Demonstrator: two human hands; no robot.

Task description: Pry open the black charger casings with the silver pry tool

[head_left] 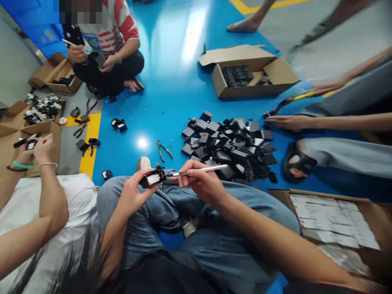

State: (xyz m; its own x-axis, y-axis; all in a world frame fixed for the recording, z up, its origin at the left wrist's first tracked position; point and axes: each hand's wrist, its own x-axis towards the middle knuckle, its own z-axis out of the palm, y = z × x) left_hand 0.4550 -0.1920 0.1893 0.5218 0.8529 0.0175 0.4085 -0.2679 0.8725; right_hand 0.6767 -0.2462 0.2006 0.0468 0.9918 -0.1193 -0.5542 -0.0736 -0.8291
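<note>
I sit cross-legged in jeans on a blue floor. My left hand (134, 192) is closed round a small black box-shaped part (152, 178) with a pale face, held above my knees. My right hand (199, 182) pinches a thin white-handled tool (204, 169) like a pen, its metal tip touching the right end of the part. Just beyond my knees lies a heap of several similar black parts (230, 146).
Pliers (163, 150) lie on the floor ahead. An open cardboard box (248, 73) of black parts stands beyond the heap; another box (333, 220) of pale pieces is at my right. Other people sit left, right and opposite, working on parts. More boxes (27, 118) stand far left.
</note>
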